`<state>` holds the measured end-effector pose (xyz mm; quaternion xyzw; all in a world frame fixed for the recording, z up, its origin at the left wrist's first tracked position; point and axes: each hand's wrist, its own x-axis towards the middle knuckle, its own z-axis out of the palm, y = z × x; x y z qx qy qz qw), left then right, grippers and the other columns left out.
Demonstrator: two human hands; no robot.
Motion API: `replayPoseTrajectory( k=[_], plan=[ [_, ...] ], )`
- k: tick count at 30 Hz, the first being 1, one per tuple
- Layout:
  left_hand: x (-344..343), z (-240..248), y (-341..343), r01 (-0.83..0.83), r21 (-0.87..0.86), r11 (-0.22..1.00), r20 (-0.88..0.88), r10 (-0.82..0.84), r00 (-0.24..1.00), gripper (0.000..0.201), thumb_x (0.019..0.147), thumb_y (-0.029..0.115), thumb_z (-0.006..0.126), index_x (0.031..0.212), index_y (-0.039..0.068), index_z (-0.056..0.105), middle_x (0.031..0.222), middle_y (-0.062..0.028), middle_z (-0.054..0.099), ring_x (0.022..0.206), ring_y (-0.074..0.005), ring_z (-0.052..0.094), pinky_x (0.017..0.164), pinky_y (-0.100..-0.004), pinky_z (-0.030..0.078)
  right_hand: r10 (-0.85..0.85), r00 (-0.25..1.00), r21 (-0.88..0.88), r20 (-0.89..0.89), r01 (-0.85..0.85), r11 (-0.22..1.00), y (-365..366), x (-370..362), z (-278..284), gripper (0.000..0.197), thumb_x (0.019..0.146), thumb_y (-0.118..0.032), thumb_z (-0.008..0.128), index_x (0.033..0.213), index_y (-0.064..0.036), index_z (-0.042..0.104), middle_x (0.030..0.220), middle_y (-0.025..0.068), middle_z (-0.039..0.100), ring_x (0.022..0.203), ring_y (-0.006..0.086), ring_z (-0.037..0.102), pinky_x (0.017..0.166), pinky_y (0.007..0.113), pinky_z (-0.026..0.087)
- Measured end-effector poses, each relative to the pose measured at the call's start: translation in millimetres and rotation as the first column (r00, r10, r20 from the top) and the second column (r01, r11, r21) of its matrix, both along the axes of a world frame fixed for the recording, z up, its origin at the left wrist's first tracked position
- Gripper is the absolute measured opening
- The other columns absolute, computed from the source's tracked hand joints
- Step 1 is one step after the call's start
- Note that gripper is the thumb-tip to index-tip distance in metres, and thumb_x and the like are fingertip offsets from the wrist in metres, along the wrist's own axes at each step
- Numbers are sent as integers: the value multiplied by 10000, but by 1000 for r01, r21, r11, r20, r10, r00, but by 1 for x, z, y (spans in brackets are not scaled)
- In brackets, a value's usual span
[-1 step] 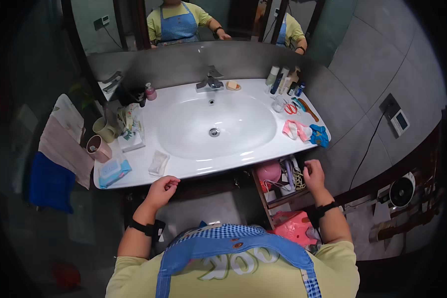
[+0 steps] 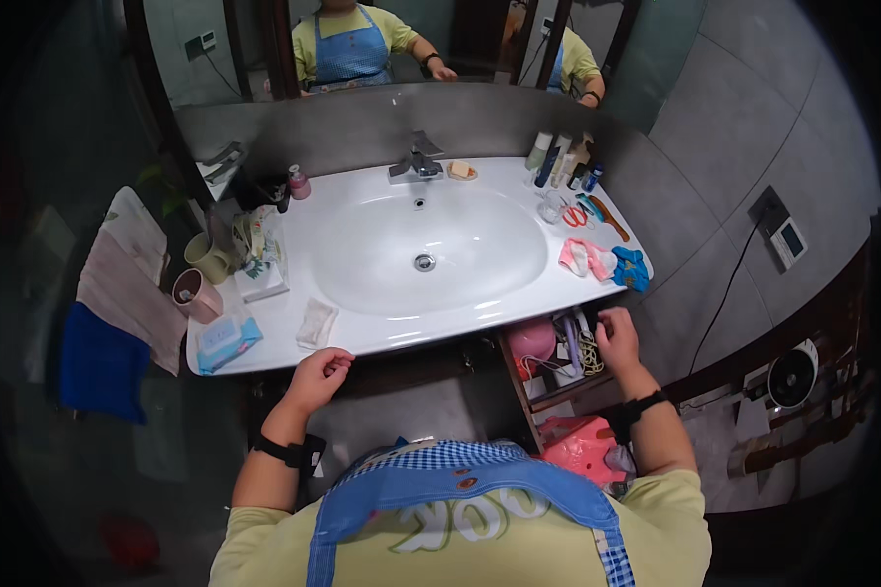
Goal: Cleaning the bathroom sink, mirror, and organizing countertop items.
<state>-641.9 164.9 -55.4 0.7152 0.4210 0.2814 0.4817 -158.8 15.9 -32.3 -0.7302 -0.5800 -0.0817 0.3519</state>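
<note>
The left hand (image 2: 321,380), its fingers curled in loosely with nothing seen in them, hangs just off the front of the white washstand; straight ahead at 12 o'clock, near it on the counter, lies a folded white cloth (image 2: 316,324). The right hand (image 2: 618,338) has bent fingers beside an open drawer (image 2: 570,390); I cannot tell whether it grips the edge. From that hand, a pale coiled cord (image 2: 588,354) lies in the drawer at 8 o'clock and a rounded pink object (image 2: 532,339) at 9. A blue cloth (image 2: 630,268) sits on the counter at 12, a pink-and-white one (image 2: 585,257) touching or nearly touching it at 11. Farther out from the left hand come a blue wipes pack (image 2: 229,342) at 10, a tissue pack (image 2: 262,281) at 11 and the faucet (image 2: 417,168) at 1.
</note>
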Motion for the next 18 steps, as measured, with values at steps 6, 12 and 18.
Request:
replayPoseTrajectory(
  k=[6, 12, 18],
  plan=[
    [-32, 13, 14, -44, 4, 999, 117, 43, 992, 160, 750, -5, 526, 902, 9, 570, 801, -33, 584, 720, -79, 533, 672, -200, 434, 80, 978, -147, 192, -52, 988, 87, -8, 55, 264, 674, -144, 587, 913, -51, 526, 922, 131, 488, 856, 307, 501, 726, 362, 422],
    [-45, 9, 8, -122, -86, 989, 187, 136, 973, 145, 753, -18, 526, 892, -4, 561, 812, -46, 589, 748, -89, 546, 685, -206, 436, 24, 937, -250, 347, 68, 966, 177, 36, 90, 347, 669, -228, 604, 972, -73, 534, 993, 139, 495, 915, 314, 491, 780, 377, 415],
    [-38, 21, 15, -265, -103, 959, 146, 278, 949, 132, 767, -31, 504, 889, -15, 551, 796, -44, 584, 724, -85, 537, 679, -203, 430, -137, 937, -297, 321, 237, 925, 262, 73, 124, 328, 710, -259, 587, 991, -98, 538, 1003, 123, 505, 940, 298, 488, 804, 370, 408]
  ],
)
